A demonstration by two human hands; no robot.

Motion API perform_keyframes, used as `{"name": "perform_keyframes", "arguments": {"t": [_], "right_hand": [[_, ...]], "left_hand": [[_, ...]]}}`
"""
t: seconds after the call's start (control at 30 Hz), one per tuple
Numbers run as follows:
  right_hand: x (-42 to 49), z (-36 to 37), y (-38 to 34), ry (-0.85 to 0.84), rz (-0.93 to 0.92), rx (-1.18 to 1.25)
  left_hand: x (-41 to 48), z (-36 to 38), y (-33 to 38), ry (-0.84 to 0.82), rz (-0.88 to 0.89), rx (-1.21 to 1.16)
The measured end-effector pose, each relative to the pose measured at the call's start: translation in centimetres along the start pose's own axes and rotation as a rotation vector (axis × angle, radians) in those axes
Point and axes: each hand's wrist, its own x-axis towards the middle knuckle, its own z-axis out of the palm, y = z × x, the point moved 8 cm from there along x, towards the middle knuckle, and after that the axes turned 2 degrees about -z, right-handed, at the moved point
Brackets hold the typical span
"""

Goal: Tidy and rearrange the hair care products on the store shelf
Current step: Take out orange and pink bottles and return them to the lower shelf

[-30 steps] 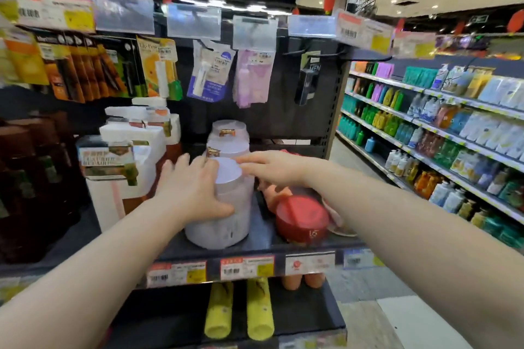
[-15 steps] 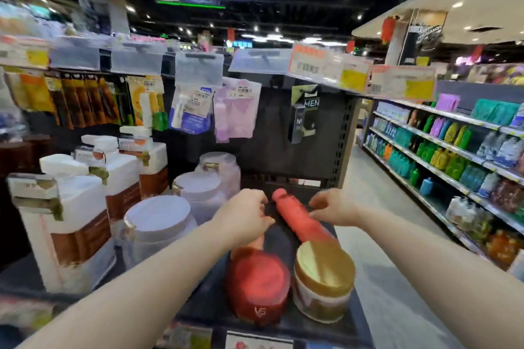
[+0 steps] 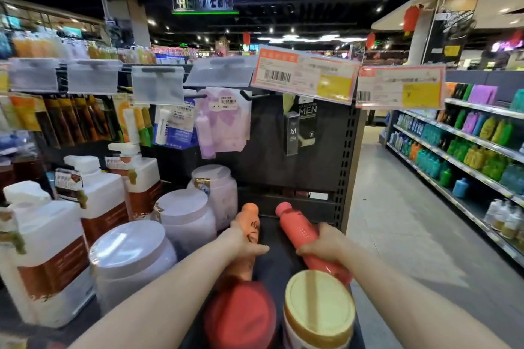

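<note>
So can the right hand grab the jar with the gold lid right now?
Probably not yet. The right hand is wrapped round the pink bottle, so it is full. The gold-lidded jar stands close by with nothing over its lid, so letting go first should do it.

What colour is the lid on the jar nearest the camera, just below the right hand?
The lid is gold; the head view shows it clearly from above.
</note>
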Motion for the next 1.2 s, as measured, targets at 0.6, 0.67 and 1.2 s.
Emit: {"name": "perform_keyframes", "arguments": {"t": [0.6, 0.67, 1.2], "right_hand": [[-12.9, -7.7, 5.3, 0.315, -0.131, 0.499], [-14.3, -7.8, 5.2, 0.316, -0.115, 0.576], [-32.2, 0.9, -6.6, 0.235, -0.210, 0.903]], "left_hand": [[-3.2, -6.0, 2.0, 0.332, 0.196, -0.416], [-3.8, -6.7, 1.5, 0.303, 0.190, -0.586], [-26.7, -4.9, -10.3, -0.269, 0.314, -1.239]]}}
